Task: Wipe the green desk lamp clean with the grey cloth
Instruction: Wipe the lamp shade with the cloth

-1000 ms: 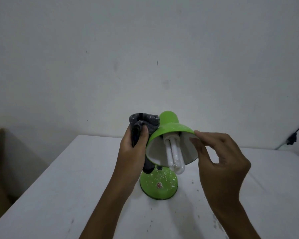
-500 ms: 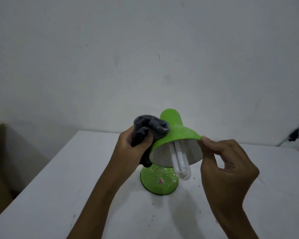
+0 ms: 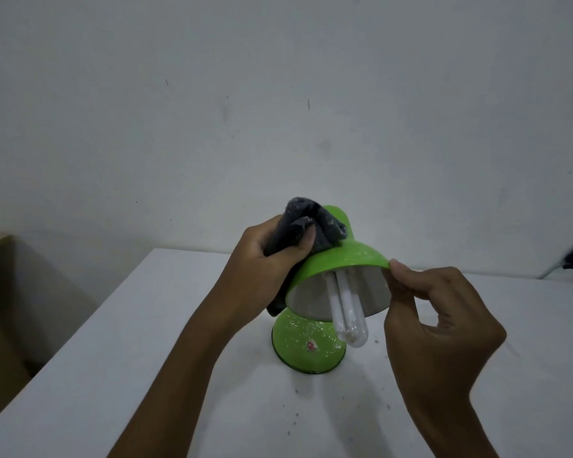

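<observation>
The left hand (image 3: 268, 259) grips the soft cloth (image 3: 306, 223) on the lamp (image 3: 341, 259); the right hand (image 3: 440, 312) pinches its rim. The bulb (image 3: 346, 309) looks fragile, so better hold the rim.

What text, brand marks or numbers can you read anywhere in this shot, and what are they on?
No text can be read in this view.
Small red and white sticker on the green lamp base: too small and blurred to read; whether it bears letters cannot be told.
Bulb, green shade, grey cloth and white table: no markings visible.
</observation>
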The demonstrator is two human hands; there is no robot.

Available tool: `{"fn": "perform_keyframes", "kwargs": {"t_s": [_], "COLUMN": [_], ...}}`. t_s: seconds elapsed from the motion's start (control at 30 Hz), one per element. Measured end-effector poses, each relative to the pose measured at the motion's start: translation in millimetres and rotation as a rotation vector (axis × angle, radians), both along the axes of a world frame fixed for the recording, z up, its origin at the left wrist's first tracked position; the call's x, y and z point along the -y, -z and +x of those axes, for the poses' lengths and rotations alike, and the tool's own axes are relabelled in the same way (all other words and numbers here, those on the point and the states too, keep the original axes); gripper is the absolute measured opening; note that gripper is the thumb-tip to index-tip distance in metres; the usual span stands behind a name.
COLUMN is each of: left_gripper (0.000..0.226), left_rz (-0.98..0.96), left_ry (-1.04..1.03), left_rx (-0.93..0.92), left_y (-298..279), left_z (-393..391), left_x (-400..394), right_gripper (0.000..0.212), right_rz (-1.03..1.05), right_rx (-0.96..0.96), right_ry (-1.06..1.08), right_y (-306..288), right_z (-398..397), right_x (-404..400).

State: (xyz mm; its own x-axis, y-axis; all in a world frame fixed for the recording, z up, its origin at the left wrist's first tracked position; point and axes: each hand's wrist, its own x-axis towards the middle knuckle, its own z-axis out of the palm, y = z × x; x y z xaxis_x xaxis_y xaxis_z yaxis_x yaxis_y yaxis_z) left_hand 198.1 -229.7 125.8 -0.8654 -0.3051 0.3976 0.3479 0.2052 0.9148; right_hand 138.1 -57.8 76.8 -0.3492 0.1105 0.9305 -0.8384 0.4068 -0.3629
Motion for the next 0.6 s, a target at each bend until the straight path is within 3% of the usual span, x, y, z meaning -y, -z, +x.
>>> {"fn": "perform_keyframes", "kwargs": {"t_s": [0.1, 0.23, 0.33, 0.4, 0.47, 0.57, 0.6], "left_gripper": [0.021, 0.013, 0.014, 0.020, 0.020, 0.007, 0.015], "left_rz": [-0.054, -0.225, -0.164, -0.124, -0.205, -0.409, -0.452], "left_ry": [-0.050, -0.031, 0.028, -0.017, -0.097, -0.119, -0.088], "left_rx": [0.034, -0.121, -0.187, -0.135, -0.091, -0.210, -0.254], "left_y": [-3.3, -0.3, 8.1, 7.0, 2.6, -4.8, -3.0], "left_z": [-7.7, -1.9, 5.8, 3.0, -0.6, 0.4, 1.4], "left_x": [2.6, -2.0, -1.0, 0.5, -0.5, -8.9, -10.1], "right_gripper": [0.010, 0.007, 0.008, 0.007, 0.005, 0.006, 0.007], "right_rz": [0.023, 0.019, 0.016, 0.029, 0.044, 0.062, 0.066], "right_rx": [-0.007, 0.013, 0.011, -0.002, -0.013, -0.008, 0.001], "right_ry": [0.015, 0.017, 0.008, 0.012, 0.014, 0.008, 0.001], "right_y": [-3.2, -4.6, -2.8, -3.5, -5.5, -7.3, -7.3], "right_z": [-0.2, -3.2, -0.9, 0.3, -0.5, -2.1, -2.0], "right_x": [0.3, -2.9, -3.1, -1.9, -1.5, -4.7, -6.0]}}
